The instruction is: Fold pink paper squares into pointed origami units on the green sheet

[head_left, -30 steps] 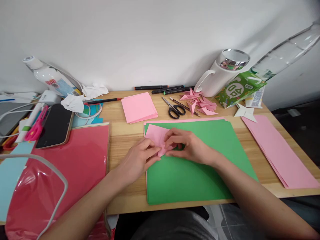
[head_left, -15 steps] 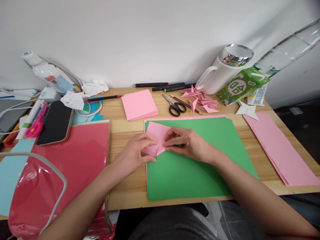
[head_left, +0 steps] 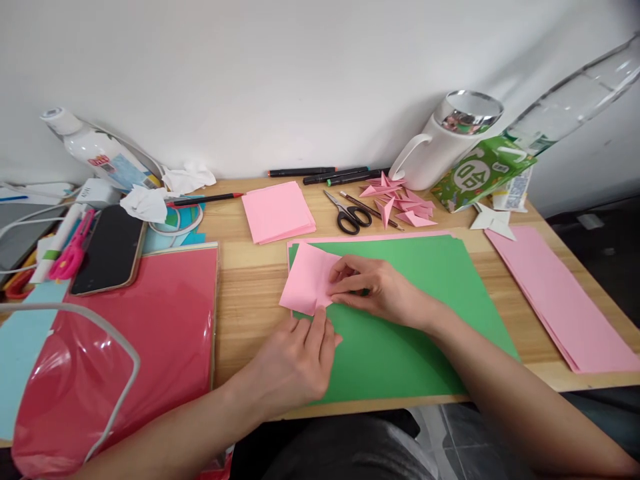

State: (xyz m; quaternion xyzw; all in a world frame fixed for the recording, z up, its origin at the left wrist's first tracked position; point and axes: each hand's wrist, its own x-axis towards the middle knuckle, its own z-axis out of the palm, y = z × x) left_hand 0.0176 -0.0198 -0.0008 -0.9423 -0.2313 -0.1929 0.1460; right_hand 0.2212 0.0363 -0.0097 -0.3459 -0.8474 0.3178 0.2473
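Note:
A square of pink paper (head_left: 306, 277) with crease lines lies over the left part of a green sheet stack (head_left: 405, 360). My right hand (head_left: 373, 290) pinches the paper's right side between thumb and fingers. At the paper's lower edge, my left hand (head_left: 300, 357) touches it with the index fingertip; its other fingers are curled together and hold nothing I can see. Behind the paper sits a pile of pink squares (head_left: 277, 210). Several folded pink paper pieces (head_left: 400, 200) lie in a heap further right.
Black-handled scissors (head_left: 350, 215), a pencil (head_left: 373, 210) and markers (head_left: 345, 175) lie at the back. A white thermos (head_left: 435, 153) and green carton (head_left: 480, 173) stand right of them. Pink strips (head_left: 565, 300) lie right. A phone (head_left: 110, 247) rests on a red plastic folder (head_left: 130, 333).
My left hand has let go of the paper's left side and moved down to its lower edge. The paper's left part now lies opened out; my right hand keeps its pinch.

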